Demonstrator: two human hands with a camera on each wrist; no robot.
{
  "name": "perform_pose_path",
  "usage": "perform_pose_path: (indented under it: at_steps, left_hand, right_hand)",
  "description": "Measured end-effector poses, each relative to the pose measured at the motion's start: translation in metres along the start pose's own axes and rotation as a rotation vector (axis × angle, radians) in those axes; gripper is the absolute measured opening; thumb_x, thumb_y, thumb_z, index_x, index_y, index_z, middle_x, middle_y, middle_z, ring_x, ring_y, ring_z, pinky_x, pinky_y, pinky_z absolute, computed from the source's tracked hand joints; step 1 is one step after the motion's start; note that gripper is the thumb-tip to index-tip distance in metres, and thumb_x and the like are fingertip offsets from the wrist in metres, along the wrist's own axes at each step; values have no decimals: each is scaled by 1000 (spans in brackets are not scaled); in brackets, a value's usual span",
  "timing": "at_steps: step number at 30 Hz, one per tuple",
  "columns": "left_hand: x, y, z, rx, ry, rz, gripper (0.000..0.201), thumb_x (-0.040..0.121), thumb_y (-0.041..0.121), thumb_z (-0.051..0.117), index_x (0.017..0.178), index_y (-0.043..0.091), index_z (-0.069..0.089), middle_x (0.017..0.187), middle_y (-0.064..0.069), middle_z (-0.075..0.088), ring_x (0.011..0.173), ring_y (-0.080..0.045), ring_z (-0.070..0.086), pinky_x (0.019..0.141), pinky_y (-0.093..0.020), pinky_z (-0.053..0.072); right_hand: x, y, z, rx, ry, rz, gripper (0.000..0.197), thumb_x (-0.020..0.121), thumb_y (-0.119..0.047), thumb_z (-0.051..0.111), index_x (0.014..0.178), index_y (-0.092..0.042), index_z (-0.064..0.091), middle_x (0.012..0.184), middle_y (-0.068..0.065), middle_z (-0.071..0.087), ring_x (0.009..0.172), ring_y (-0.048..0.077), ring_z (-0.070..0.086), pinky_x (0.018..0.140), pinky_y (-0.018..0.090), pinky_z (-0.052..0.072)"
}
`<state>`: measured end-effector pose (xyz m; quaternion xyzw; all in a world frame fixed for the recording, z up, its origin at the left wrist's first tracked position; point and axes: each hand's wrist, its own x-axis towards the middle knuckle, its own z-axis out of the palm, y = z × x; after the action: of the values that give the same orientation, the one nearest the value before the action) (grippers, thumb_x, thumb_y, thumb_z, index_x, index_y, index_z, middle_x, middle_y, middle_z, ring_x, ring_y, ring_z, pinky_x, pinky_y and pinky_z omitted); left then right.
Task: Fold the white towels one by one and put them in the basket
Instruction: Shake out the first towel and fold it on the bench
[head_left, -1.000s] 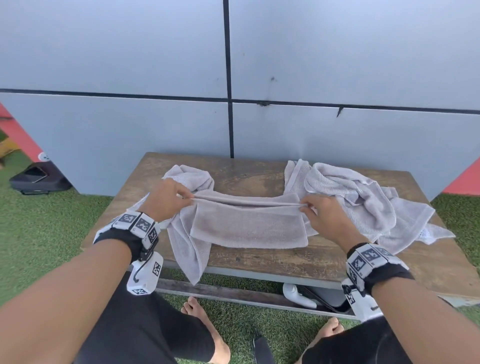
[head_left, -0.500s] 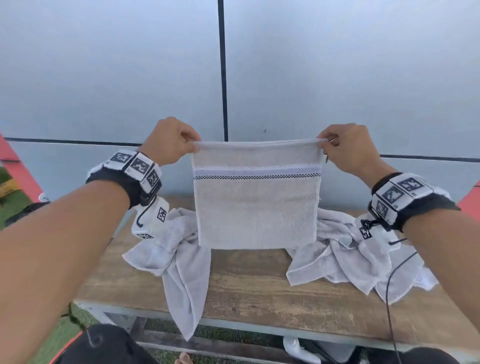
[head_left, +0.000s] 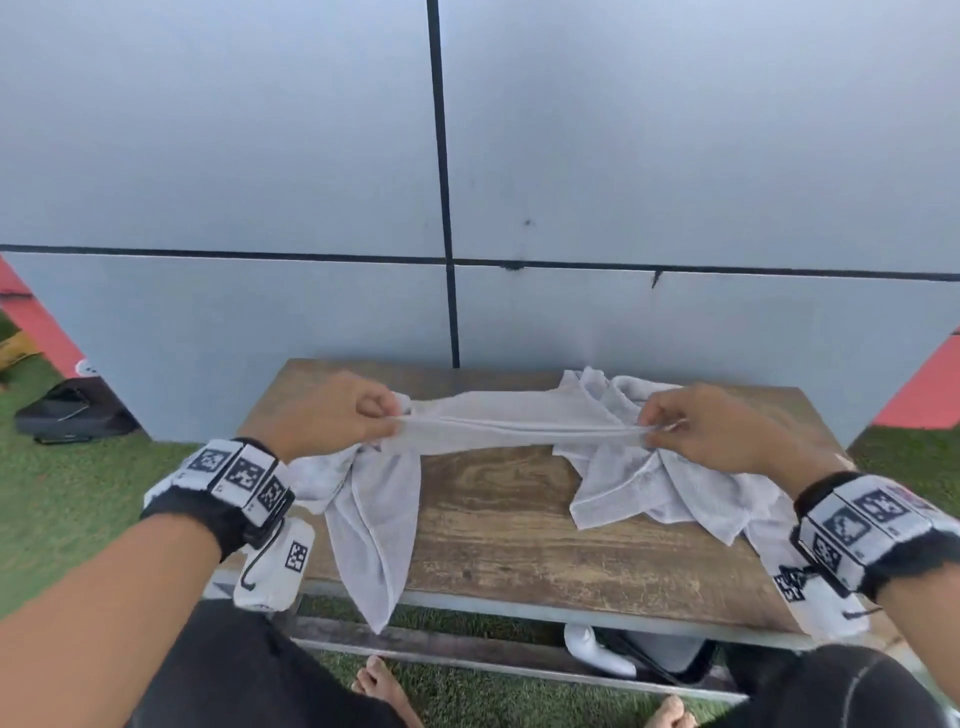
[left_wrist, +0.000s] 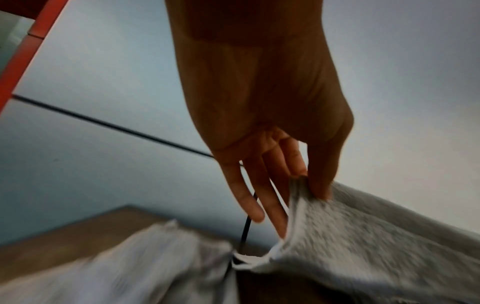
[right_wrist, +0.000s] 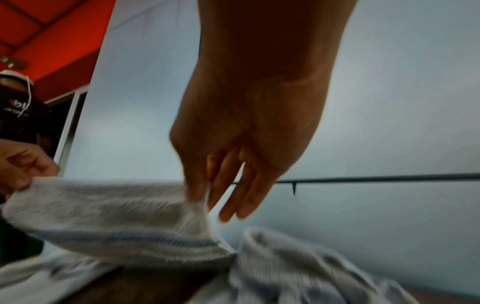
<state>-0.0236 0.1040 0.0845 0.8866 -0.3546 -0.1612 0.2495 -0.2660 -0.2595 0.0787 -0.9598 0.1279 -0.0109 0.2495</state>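
A white towel (head_left: 519, 423) with a blue stripe is stretched flat between my two hands above the wooden table (head_left: 519, 525). My left hand (head_left: 358, 415) pinches its left end between thumb and fingers (left_wrist: 318, 181). My right hand (head_left: 675, 423) pinches the right end (right_wrist: 200, 195). The same towel (right_wrist: 109, 218) sags in a folded band in the right wrist view. A crumpled white towel (head_left: 374, 509) lies at the table's left and hangs over the front edge. Another crumpled towel heap (head_left: 660, 483) lies at the right. No basket is in view.
A grey panelled wall (head_left: 467, 182) stands right behind the table. Green turf (head_left: 78, 493) surrounds it. A dark bag (head_left: 72, 415) lies on the ground at the left. White and dark objects (head_left: 639, 654) sit under the table near my bare feet.
Half a second ago the towel hung upright at chest height from both hands. Now both hands have come down and the towel lies stretched low over the table.
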Motion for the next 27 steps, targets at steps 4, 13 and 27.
perform_pose_path:
  at_steps: [4, 13, 27]
  left_hand:
    - [-29, -25, 42, -133, -436, -88, 13, 88, 23, 76, 93, 12, 73, 82, -1, 78, 74, -9, 69, 73, -23, 54]
    - [-15, -30, 64, -44, -308, -103, 14, 92, 27, 71, 79, 23, 70, 67, 17, 71, 62, 3, 65, 66, -18, 48]
    - [77, -61, 98, 4, 43, -190, 20, 86, 9, 67, 74, -7, 69, 61, -9, 55, 58, -16, 44, 61, -31, 39]
  right_hand:
    - [-29, 4, 34, -30, -474, 70, 7, 90, -27, 70, 88, -33, 67, 94, -14, 72, 77, -8, 62, 71, 8, 43]
    - [-2, 10, 60, 20, -303, 142, 6, 91, -24, 70, 94, -19, 67, 90, -7, 74, 88, 8, 67, 77, 26, 47]
    - [105, 18, 110, -111, 35, 169, 11, 91, -9, 56, 88, -12, 66, 81, 2, 66, 76, 20, 60, 61, 26, 40]
